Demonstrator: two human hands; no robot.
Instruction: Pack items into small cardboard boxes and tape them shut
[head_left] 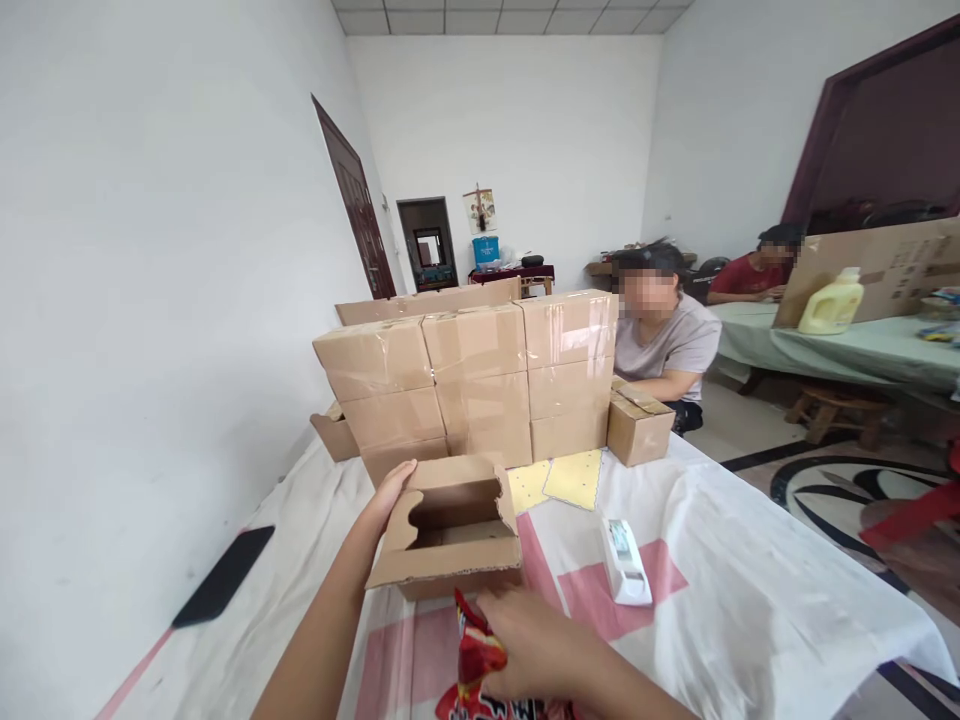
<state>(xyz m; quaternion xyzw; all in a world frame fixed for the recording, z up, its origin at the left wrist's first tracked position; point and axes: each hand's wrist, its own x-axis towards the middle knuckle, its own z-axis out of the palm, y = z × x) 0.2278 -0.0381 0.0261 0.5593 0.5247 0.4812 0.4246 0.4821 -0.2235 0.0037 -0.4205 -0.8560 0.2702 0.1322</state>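
Observation:
An open cardboard box [450, 562] stands on the table in front of me, its flaps spread and its visible inside bare. My left hand [396, 485] grips the box at its far left edge. Just in front of the box, my right hand [529, 630] is closed on a shiny red plastic packet [478, 655]. More red packaging with dark lettering shows at the bottom edge of the view, partly hidden under that hand. Two yellow patterned sheets [574, 480] lie behind the box, and a white handheld device with a small screen [626, 565] rests to the right.
Taped cardboard boxes [480, 385] form a stacked wall across the table. A smaller carton [641, 425] sits at its right end. A black phone-like slab [225, 578] lies at the left. One person [667, 345] sits behind the boxes; another person [750, 280] is at the right-hand table.

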